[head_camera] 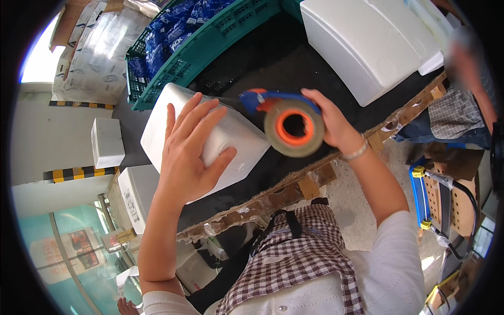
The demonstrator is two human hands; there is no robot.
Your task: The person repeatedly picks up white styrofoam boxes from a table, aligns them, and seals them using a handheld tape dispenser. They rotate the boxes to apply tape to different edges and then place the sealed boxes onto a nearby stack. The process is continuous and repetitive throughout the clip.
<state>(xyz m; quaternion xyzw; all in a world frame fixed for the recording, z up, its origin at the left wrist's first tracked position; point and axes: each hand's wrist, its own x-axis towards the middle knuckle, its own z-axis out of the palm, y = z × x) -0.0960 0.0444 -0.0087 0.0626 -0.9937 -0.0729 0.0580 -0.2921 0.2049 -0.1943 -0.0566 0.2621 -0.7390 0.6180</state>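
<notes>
My left hand [189, 153] lies flat with spread fingers on a white polystyrene foam box [246, 157] on the dark worktop. In my right hand [334, 120] is a blue and orange hand-held tape dispenser [285, 95], just right of the box. It carries a thick roll of packing tape [273, 136] on an orange hub and looks slightly blurred. Clear tape seems to run from the dispenser head to the box top near my left fingertips; its exact ends are hard to see.
A green plastic crate [220, 37] with several blue ice packs [173, 29] stands behind the box. A larger foam box [366, 43] sits back right, near another person's arm [470, 75]. Smaller foam boxes [108, 143] are at left. The worktop's front edge [271, 199] is ragged.
</notes>
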